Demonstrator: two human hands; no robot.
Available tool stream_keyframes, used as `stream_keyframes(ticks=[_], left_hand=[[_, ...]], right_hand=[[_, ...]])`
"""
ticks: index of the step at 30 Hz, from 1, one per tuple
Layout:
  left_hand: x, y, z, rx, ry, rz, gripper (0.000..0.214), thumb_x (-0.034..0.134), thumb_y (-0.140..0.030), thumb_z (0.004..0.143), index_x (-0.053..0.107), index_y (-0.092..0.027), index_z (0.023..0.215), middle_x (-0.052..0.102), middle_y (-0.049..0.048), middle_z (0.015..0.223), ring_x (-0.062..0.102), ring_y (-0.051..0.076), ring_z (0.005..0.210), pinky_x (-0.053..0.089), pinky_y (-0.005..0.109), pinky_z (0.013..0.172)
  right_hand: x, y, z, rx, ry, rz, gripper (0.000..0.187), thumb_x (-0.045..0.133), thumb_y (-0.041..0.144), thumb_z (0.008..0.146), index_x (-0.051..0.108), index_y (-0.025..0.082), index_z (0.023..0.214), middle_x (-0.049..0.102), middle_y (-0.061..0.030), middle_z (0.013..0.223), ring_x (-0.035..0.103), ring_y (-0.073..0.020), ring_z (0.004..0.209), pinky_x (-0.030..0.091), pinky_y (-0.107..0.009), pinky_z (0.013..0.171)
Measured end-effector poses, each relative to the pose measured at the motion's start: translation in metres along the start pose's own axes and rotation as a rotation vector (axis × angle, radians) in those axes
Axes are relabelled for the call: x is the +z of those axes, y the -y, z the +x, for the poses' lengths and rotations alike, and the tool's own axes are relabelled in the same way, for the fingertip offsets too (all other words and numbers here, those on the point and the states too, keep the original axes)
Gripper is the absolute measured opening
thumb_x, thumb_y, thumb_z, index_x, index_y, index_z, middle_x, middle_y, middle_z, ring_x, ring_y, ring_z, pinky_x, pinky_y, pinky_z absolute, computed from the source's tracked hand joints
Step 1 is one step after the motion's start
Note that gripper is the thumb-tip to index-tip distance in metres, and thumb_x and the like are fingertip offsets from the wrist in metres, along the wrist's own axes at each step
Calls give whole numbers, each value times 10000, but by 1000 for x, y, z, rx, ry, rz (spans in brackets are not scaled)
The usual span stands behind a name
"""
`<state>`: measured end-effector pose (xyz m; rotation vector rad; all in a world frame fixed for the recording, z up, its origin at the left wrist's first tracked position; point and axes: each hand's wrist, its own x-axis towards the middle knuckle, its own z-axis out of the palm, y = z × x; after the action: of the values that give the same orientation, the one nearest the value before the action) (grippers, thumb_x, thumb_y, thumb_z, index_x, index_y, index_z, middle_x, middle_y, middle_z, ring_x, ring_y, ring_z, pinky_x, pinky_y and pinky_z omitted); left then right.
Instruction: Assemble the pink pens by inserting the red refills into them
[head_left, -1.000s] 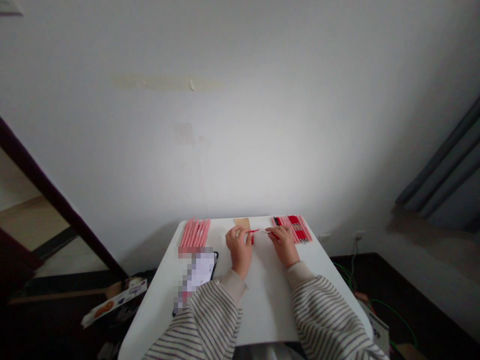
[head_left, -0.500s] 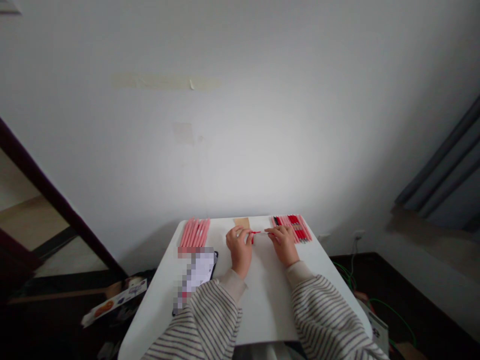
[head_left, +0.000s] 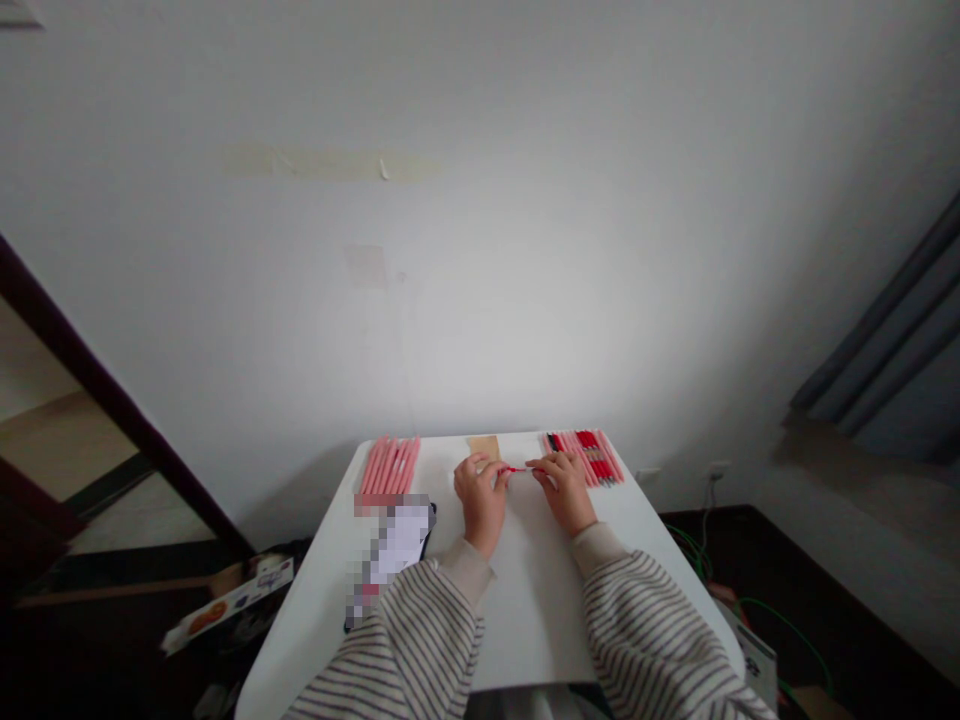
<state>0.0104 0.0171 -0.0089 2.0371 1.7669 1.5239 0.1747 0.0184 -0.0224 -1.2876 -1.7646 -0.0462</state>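
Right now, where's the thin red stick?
In the head view, the thin red stick spans between the left hand and right hand, over the white table.

Decent room on the white tabletop between my left hand and right hand, toward me. Pink sticks sit far left, red-and-pink sticks far right, and a blurred device hugs my left sleeve.
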Motion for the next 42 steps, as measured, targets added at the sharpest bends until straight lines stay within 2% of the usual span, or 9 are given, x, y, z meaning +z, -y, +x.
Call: stream_keyframes(ticks=[13,23,30,36,42], left_hand=[[0,-1,0,33,9,24,84,695,-278,731,744,-261,797,595,73,1050,501,233,1043,430,455,931],[2,0,-1,22,39,39,98,697,-302,730,749,-299,813,616,52,1071,501,229,1059,413,435,947],[1,1,0,7,42,42,135,690,-299,737,743,-269,857,619,59,1084,499,234,1062,405,434,950],[1,2,0,-15,48,54,142,669,-302,756,739,-262,872,611,61,1090,500,230,1075,399,434,965],[0,2,0,-37,67,65,145,663,-306,759,739,-273,878,606,52,1092,494,227,1075,396,420,970]], right_hand=[[0,0,0,-10,26,8,211,530,285,893,721,283,983,630,-65,897,484,-225,955,411,-383,854],[0,2,0,-15,60,33,209,533,303,896,724,271,974,647,-64,871,508,-226,943,416,-389,856],[0,1,1,-8,54,46,208,540,321,890,726,266,965,660,-61,820,522,-223,921,427,-382,857],[2,-1,1,37,40,125,230,521,337,896,721,244,961,676,-61,819,532,-217,913,430,-383,863],[7,-6,0,167,-24,264,270,542,405,859,697,210,964,643,-85,890,568,-209,913,445,-397,884]])
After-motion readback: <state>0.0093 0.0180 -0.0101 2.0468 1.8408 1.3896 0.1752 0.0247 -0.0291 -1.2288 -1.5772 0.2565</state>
